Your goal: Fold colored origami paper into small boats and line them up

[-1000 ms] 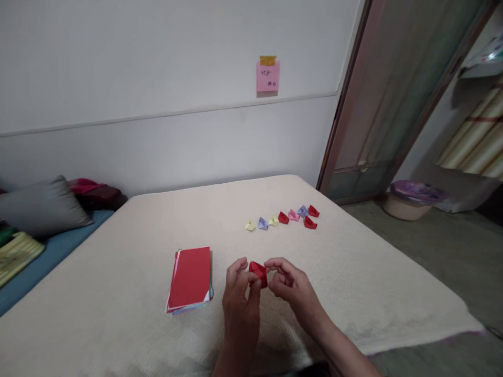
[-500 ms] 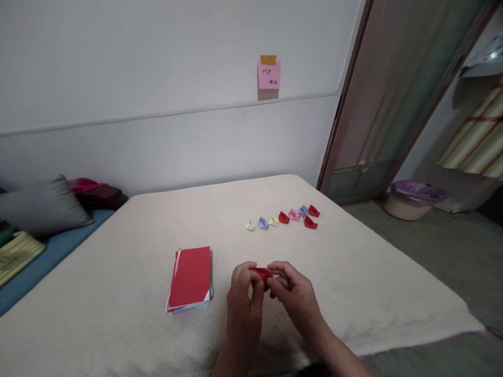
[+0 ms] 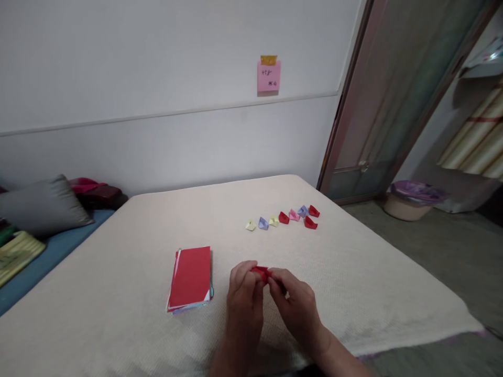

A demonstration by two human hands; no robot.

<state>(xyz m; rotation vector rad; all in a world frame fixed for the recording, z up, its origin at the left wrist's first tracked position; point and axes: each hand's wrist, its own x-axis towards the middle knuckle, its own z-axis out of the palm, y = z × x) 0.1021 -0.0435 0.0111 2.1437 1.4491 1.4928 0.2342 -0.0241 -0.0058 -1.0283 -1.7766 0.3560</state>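
Observation:
Both hands grip a small red folded paper boat [image 3: 262, 272] above the cream cloth [image 3: 228, 209]. My left hand [image 3: 245, 298] closes round its left side, with the fingers covering much of it. On the right, my right hand [image 3: 294, 298] pinches the boat's edge between thumb and fingertips. Beyond the hands, several small paper boats stand in a row, among them a pale yellow boat [image 3: 250, 225], a lilac boat [image 3: 263, 223] and a pink boat [image 3: 294, 215]. One red boat [image 3: 310, 222] sits just in front of the row's right end.
Left of the hands lies a stack of coloured paper with a red sheet [image 3: 191, 276] on top. A grey pillow [image 3: 45, 207] is at far left. A lined bin [image 3: 408, 207] stands on the floor at right. A pink note [image 3: 269, 76] hangs on the wall.
My right fingers have shifted along the red paper boat's right edge, and my left fingers now wrap further over it. Less of the boat shows. The row and paper stack stay put.

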